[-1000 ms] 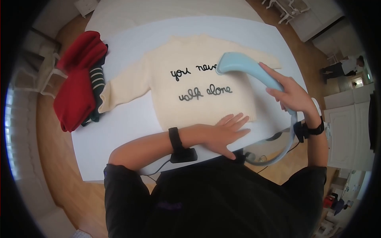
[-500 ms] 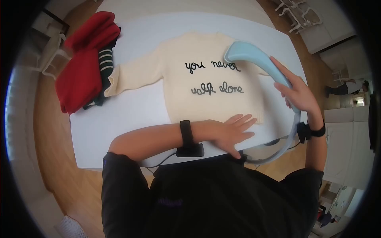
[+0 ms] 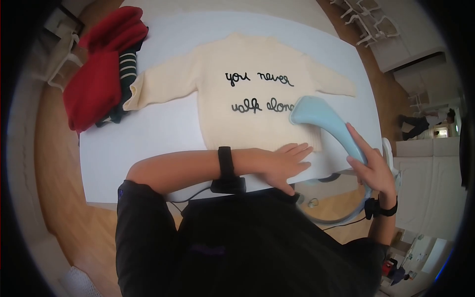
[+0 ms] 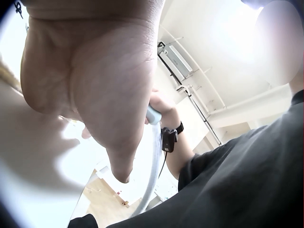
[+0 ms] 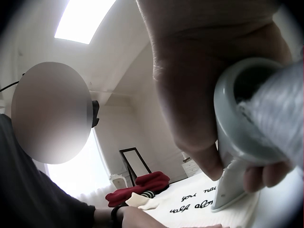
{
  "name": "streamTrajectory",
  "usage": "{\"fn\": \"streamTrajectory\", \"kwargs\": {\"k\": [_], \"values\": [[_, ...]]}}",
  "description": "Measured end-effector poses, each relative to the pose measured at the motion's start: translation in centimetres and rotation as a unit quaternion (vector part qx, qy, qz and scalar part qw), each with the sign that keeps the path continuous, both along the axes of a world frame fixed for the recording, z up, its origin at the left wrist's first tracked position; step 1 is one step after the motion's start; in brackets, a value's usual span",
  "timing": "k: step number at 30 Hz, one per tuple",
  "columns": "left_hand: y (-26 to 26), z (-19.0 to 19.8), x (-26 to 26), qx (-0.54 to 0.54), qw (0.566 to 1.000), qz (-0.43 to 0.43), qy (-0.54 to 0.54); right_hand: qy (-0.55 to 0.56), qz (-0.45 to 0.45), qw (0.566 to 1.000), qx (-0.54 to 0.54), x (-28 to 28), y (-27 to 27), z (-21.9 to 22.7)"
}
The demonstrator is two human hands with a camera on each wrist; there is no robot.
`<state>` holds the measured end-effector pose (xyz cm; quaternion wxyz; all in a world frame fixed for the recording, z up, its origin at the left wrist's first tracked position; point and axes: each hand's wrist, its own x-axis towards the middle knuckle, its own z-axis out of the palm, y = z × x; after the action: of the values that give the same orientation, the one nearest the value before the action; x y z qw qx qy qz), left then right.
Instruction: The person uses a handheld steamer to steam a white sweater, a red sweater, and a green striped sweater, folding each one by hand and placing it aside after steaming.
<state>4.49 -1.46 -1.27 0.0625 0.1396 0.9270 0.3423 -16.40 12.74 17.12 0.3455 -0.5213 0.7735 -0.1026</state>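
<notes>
A cream knit sweater [image 3: 257, 126] with dark cursive lettering lies spread out on the white table. My right hand [image 3: 373, 168] grips the handle of a light blue garment steamer [image 3: 321, 116], whose head lies over the sweater's right side, at the end of the lower line of letters. In the right wrist view the steamer's handle end [image 5: 247, 114] fills the hand, a grey fabric-covered hose [image 5: 282, 109] running out of it. My left hand [image 3: 284, 166] is spread flat, its fingertips on the sweater's bottom hem and its thumb toward the table's near edge.
On the left of the table [image 3: 148, 173], red folded garments [image 3: 94, 91] and a dark green striped one [image 3: 127, 67] touch the sweater's left cuff. The steamer hose [image 3: 341, 218] loops down past the table's near edge. White chairs [image 3: 371, 22] stand beyond, and a person [image 3: 420, 123] is far right.
My right hand has drawn the steamer down the sweater toward me, from the upper line of letters to the lower one. The left hand stays at the hem.
</notes>
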Motion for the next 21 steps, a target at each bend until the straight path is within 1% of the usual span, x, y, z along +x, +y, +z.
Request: {"fn": "streamTrajectory", "kwargs": {"k": [1,3,4,6,9,12,15,16,17,18,19,20,21], "values": [[0.0,-0.1,0.1,0.005,1.0,-0.001,0.0,-0.002,-0.003,1.0,-0.003,0.0,-1.0,-0.1],[0.1,-0.4,0.2,0.008,1.0,-0.005,-0.003,0.02,0.032,0.999,-0.008,0.2,-3.5,-0.3],[0.1,-0.5,0.3,0.007,1.0,-0.005,0.001,0.016,0.029,0.999,-0.01,0.5,-4.9,-0.3],[0.0,-0.7,0.4,0.003,1.0,-0.011,-0.001,0.052,0.078,0.996,0.003,1.0,-7.7,-0.4],[-0.1,-0.8,0.2,0.012,1.0,-0.012,-0.002,0.011,0.079,0.997,-0.002,1.5,-11.3,-0.9],[-0.3,-0.9,0.2,0.012,1.0,-0.01,-0.003,0.0,0.082,0.996,-0.019,1.6,-12.2,-1.3],[-0.6,-1.1,0.0,0.051,0.999,0.009,0.002,0.022,0.08,0.996,-0.026,2.2,-10.2,-0.8],[-0.7,-1.2,-0.2,0.056,0.998,0.005,-0.004,0.046,0.084,0.994,-0.044,2.6,-9.0,-0.5],[-0.7,-1.3,-0.3,0.062,0.998,0.001,-0.01,0.041,0.069,0.995,-0.05,2.8,-7.7,-0.1],[-0.7,-1.3,-0.3,0.071,0.997,0.015,-0.003,0.039,0.056,0.996,-0.054,2.9,-6.3,0.3],[-0.7,-1.1,-0.4,0.067,0.998,0.006,-0.014,0.036,0.048,0.997,-0.051,3.1,-5.1,0.9],[-0.8,-1.0,-0.5,0.062,0.998,-0.005,-0.025,0.039,0.053,0.996,-0.053,2.7,-4.0,0.9],[-0.8,-1.1,-0.6,0.068,0.997,0.005,-0.019,0.042,0.055,0.996,-0.055,2.4,-3.1,0.9]]}}
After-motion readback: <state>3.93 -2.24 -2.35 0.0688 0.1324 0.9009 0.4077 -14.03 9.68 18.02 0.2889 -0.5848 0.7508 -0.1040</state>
